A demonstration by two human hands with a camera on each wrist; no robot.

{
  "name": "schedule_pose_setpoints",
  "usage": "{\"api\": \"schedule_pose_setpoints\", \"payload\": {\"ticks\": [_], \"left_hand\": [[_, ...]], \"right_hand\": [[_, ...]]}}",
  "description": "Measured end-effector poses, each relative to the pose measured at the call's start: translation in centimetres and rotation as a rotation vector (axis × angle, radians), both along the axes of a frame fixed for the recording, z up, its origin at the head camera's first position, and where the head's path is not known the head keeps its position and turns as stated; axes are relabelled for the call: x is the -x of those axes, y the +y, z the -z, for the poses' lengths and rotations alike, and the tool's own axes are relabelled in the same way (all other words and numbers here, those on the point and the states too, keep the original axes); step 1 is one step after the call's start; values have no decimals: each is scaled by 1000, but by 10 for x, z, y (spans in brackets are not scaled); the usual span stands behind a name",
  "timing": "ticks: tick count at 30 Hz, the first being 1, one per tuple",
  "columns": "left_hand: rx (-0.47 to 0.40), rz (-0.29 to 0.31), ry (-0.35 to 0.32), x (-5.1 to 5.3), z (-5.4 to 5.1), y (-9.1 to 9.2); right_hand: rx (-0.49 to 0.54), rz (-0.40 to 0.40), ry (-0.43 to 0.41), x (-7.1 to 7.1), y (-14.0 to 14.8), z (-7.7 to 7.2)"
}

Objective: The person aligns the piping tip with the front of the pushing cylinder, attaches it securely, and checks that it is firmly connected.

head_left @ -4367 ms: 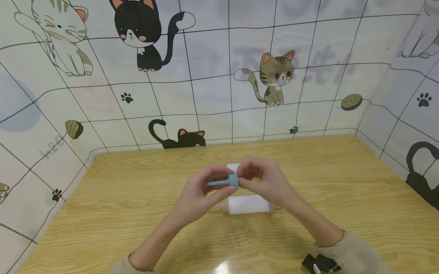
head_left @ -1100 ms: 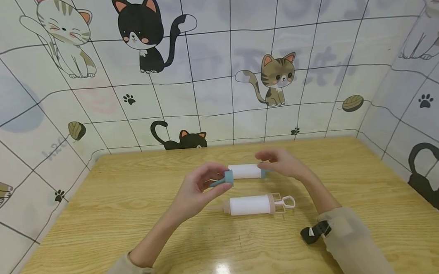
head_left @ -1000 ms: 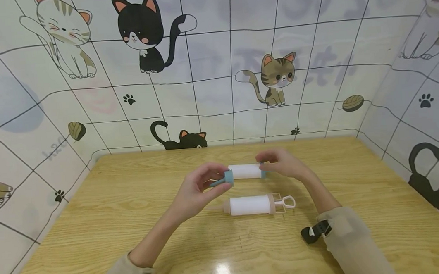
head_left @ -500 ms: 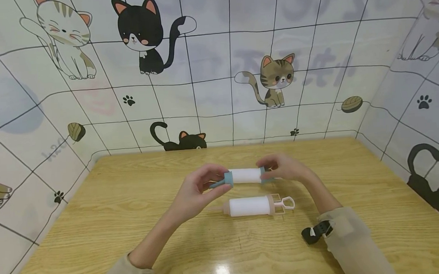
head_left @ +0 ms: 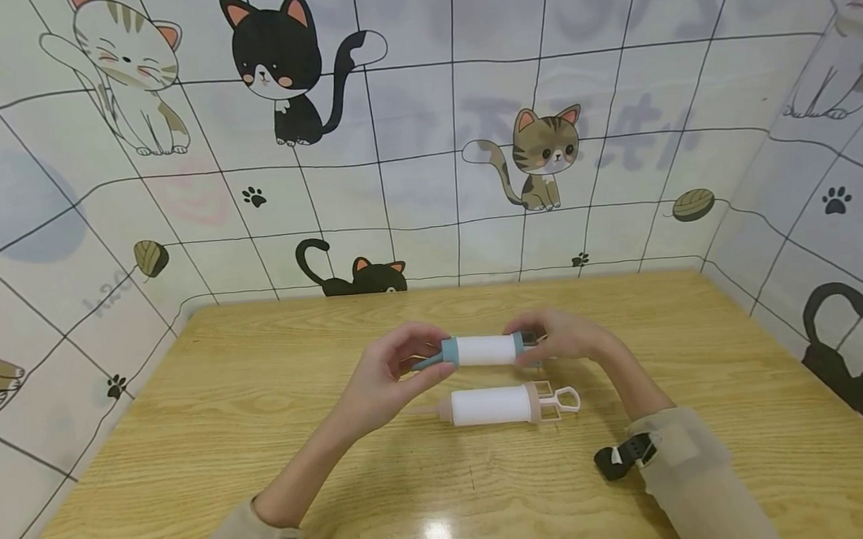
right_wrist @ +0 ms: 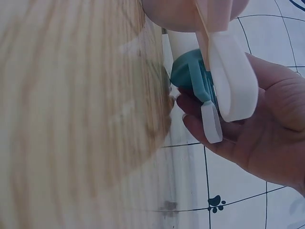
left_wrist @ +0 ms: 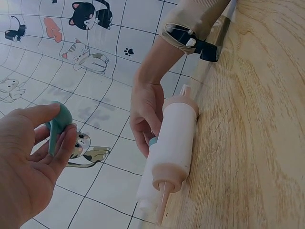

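Note:
My left hand point(head_left: 386, 382) pinches a blue nozzle cap point(head_left: 449, 351) by its wide rim, with the spout pointing left. The left wrist view shows this cap point(left_wrist: 62, 117) apart from any tube. Around the blue plunger end of a white syringe-like tube point(head_left: 485, 350) curl the fingers of my right hand point(head_left: 567, 336). That tube's bare white neck point(left_wrist: 147, 205) shows in the left wrist view. Nearer to me lies a second white tube point(head_left: 490, 406) with beige ends, a thin spout and a looped plunger handle point(right_wrist: 233, 76). Neither hand touches it.
The wooden table point(head_left: 340, 486) runs back to a wall cloth point(head_left: 412, 181) printed with cats and grid lines. A black wrist strap with a small device point(head_left: 624, 456) is on my right wrist.
Earlier both hands were together at the cap. The right hand then went to the blue-ended tube's plunger end and has drawn the tube slightly nearer. The left hand keeps the cap.

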State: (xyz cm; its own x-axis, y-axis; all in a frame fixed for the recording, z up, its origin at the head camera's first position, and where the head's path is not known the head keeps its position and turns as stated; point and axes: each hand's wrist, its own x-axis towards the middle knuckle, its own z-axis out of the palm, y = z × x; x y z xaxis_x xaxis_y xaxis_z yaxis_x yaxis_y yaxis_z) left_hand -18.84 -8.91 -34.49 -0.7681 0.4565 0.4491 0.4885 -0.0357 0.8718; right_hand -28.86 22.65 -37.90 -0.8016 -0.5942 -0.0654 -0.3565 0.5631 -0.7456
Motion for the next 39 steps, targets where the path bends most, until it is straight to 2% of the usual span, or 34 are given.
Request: {"api": "schedule_pose_setpoints", "payload": {"ticks": [6,12,20,25,39], "left_hand": [[3,3,-3,0,0,0],[5,2,2,2,1,-2],[14,7,0,3,4,-4],[17,12,-1,4,7,-3],[7,-10,5,5,4,-6]], "right_hand": [[-5,50,37,-3,1,-3],[52,92,63,-6,5,-6],[123,147,34,-11,13,-11],[174,181,45,-16,14,-18],[265,181,144,-32,11,-33]]}}
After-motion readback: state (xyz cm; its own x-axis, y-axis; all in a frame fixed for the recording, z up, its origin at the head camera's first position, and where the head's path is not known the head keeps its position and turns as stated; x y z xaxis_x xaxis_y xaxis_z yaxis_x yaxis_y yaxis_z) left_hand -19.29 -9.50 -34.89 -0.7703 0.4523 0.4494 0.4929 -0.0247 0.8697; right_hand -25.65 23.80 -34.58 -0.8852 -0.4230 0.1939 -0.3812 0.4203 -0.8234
